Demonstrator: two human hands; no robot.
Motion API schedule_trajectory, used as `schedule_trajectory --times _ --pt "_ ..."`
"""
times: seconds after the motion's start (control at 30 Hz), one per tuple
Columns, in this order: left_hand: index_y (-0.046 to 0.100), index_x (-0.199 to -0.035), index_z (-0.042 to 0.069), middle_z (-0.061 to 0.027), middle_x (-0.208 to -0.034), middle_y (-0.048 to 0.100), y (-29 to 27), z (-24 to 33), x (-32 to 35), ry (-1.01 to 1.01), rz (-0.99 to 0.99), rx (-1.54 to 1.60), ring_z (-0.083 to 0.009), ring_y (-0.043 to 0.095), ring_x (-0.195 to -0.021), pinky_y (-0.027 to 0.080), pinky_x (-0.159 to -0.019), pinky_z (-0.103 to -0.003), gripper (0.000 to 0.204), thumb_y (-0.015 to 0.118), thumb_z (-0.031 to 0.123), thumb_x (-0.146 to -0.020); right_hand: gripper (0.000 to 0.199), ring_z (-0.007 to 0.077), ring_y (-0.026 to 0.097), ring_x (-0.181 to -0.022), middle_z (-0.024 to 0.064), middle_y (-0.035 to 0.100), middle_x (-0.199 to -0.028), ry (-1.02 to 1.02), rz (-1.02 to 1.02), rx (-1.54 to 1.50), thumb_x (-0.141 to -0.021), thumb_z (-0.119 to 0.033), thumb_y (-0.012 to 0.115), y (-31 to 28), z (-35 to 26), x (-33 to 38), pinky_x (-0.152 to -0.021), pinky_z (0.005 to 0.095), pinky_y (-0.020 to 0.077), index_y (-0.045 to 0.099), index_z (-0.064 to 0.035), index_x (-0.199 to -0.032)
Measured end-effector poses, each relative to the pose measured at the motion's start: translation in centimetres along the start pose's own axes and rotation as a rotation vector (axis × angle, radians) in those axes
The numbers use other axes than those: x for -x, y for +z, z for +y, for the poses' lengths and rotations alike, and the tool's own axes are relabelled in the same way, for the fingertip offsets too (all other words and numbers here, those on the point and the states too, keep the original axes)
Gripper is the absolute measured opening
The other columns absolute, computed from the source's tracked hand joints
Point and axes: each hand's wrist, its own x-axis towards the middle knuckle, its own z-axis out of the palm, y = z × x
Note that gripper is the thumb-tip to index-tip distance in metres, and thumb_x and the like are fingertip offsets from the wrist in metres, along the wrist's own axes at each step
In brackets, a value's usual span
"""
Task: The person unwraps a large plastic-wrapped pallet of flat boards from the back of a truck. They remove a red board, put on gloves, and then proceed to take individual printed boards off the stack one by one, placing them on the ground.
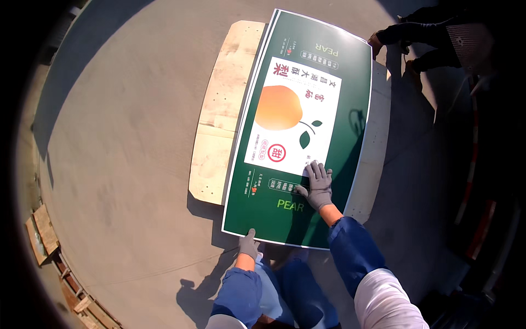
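A large printed sheet point(347, 126), green with a white panel and an orange pear picture, lies in front of me; offset edges on its left suggest a stack. My left hand point(249, 244), in a grey glove, grips the near edge close to the left corner, thumb on top and the other fingers hidden below. Flat on the sheet, right of its middle and towards the near end, rests my gloved right hand point(319, 187) with fingers spread. Under the sheet is a pale wooden board point(222, 109), jutting out at both sides.
At the far right corner a co-worker in dark clothes has a hand point(375, 45) at the sheet's edge. Grey concrete floor point(131, 137) surrounds the board. Wooden pieces point(45, 227) lie at the lower left. A red and white strip point(468, 186) runs along the right.
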Motion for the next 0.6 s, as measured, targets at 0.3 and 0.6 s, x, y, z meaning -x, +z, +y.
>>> schedule_trajectory --times 0.3,0.6 --pt "0.045 -0.135 0.002 -0.0137 -0.14 0.048 -2.5 -1.4 -3.9 -0.103 -0.196 0.145 -0.0308 0.047 -0.129 0.036 -0.111 -0.047 0.041 0.054 0.018 -0.099 0.097 0.0376 0.047 -0.131 0.0257 0.049 -0.141 0.975 0.125 -0.578 -0.076 -0.062 0.071 -2.0 14.4 -3.4 -0.108 0.0408 0.0377 0.041 0.0044 -0.141" --pt "0.044 -0.134 -0.002 -0.0173 -0.137 0.05 -2.1 -0.7 -4.3 -0.08 -0.358 0.214 -0.0318 0.049 -0.128 0.04 -0.111 -0.044 0.035 0.045 0.014 -0.103 0.089 0.0406 0.057 -0.118 0.0281 0.058 -0.127 0.962 0.096 -0.406 -0.077 -0.06 0.071 0.8 16.3 -4.1 -0.097 0.0442 0.0469 0.048 0.0067 -0.132"
